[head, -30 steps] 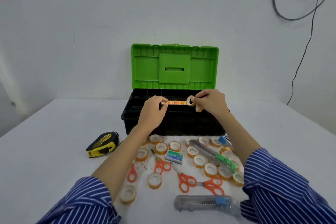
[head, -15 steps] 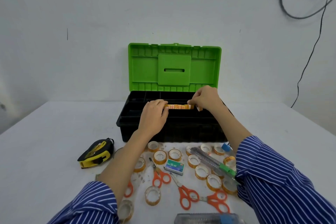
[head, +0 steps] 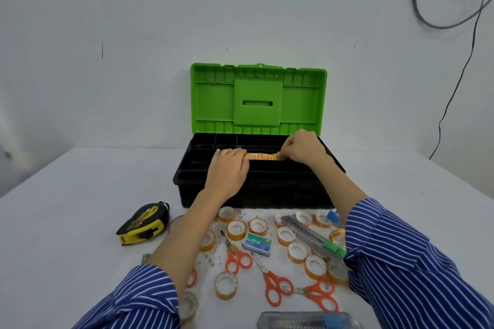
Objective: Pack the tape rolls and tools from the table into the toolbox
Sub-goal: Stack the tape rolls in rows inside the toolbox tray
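Orange-patterned tape stack (head: 263,156) has sunk lower since 1 second ago and now lies level inside the toolbox (head: 267,189), over its tray. Left hand (head: 227,171) grips the stack's left end with curled fingers. Right hand (head: 302,148) pinches the right end; whether it also holds a loose roll is hard to tell. On the white table (head: 80,208) in front of the box lie loose rolls (head: 236,230), scissors (head: 272,286), a tape measure (head: 143,223), a staple box (head: 258,243) and a cutter (head: 312,235). Behind stands a white wall with a dangling cable (head: 454,88).
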